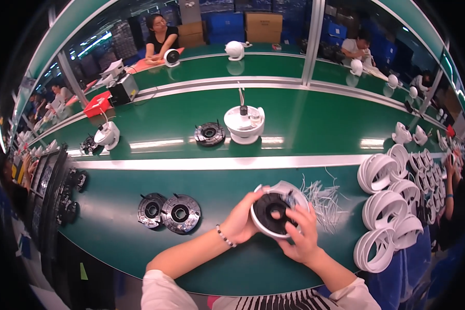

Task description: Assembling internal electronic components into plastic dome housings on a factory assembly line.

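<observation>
Hands (241, 219) hold round black-and-white housing (266, 209) above green table (111, 222); glossy green surface (315, 121) beyond; co-worker (163, 39), cardboard box (263, 27) behind.

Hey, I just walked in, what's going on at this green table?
A person's left hand grips a white round housing with a black disc inside, while the right hand has its fingers over the disc. On the table, two more black round parts lie to the left; thin white strips and stacked white rings sit to the right.
</observation>
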`<state>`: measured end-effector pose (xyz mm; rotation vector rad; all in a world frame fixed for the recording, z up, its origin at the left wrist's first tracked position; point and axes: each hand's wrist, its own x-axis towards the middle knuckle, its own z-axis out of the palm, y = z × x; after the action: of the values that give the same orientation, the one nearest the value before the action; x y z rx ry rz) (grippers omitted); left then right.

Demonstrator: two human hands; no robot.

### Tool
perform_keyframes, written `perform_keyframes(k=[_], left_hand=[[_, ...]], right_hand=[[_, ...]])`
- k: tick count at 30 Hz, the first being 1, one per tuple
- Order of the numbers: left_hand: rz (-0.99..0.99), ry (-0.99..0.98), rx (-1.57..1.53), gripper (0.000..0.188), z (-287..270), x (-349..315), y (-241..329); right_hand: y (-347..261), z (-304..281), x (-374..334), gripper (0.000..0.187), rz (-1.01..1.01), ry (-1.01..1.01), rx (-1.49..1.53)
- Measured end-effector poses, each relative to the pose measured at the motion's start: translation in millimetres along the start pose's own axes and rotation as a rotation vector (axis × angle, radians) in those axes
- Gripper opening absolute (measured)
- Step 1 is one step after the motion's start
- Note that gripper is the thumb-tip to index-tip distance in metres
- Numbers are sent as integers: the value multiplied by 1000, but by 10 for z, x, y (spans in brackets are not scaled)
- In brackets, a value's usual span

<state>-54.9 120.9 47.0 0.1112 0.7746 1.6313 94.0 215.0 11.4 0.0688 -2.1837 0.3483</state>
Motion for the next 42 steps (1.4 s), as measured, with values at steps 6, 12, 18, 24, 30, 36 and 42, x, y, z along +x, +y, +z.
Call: perform_keyframes(k=[6, 12, 18, 24, 30, 36, 42], left_hand=[[-231, -10, 294, 40, -159, -362, 269], [218, 87, 411, 40, -493, -132, 1107], [702, 548, 10, 30, -1910, 562, 2206], [717, 832, 120, 39, -2225, 1112, 2349], [978, 1522, 1652, 67, -1523, 989, 2359], [941, 754, 2111, 70, -1332, 1642, 2314], [529, 777, 2111, 48, -1355, 2287, 2211]], right_hand=[[-91, -205, 85, 30, -153, -118, 54], [-35, -260, 94, 86, 12, -84, 98], [-13, -348, 168, 85, -84, -66, 34], [-238, -1207, -181, 68, -14, 47, -244], [-466, -1981, -607, 45, 139, 310, -676], [-557, -2147, -582, 37, 500, 252, -813], [-252, -2485, -601, 35, 457, 250, -864]])
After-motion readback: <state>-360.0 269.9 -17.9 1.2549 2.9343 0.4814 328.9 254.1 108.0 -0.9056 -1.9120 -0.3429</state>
